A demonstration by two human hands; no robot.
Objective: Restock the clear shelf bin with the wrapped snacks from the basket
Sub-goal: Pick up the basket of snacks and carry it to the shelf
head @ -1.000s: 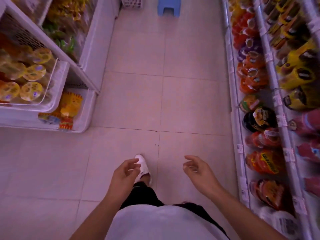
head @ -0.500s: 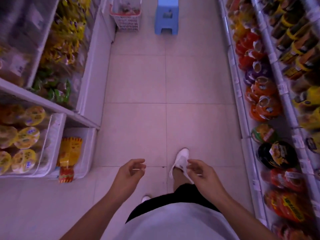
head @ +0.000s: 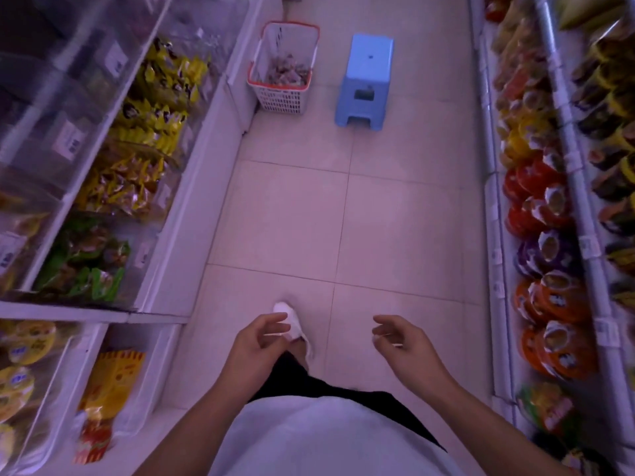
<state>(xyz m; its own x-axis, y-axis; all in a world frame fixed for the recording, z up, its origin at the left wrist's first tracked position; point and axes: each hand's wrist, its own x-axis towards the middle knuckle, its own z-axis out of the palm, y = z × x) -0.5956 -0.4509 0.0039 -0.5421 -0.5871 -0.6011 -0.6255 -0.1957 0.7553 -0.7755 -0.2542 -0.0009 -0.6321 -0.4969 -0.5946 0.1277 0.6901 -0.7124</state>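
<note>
A white mesh basket (head: 281, 97) with an orange rim stands on the floor far up the aisle, against the left shelving. Several wrapped snacks (head: 287, 72) lie in its bottom. Clear shelf bins (head: 103, 108) line the left shelving, holding yellow and green packets. My left hand (head: 256, 345) and my right hand (head: 402, 345) hang in front of my waist, fingers loosely curled, each holding nothing. Both are far from the basket.
A blue plastic stool (head: 366, 80) stands to the right of the basket. Shelves of round orange, red and purple packs (head: 546, 304) run along the right side. Tiled floor (head: 343, 218) stretches between me and the basket. My white shoe (head: 292, 321) shows below my left hand.
I have walked forward along the aisle; the basket and stool have come fully into view and closer. My hands stay empty in front of me.
</note>
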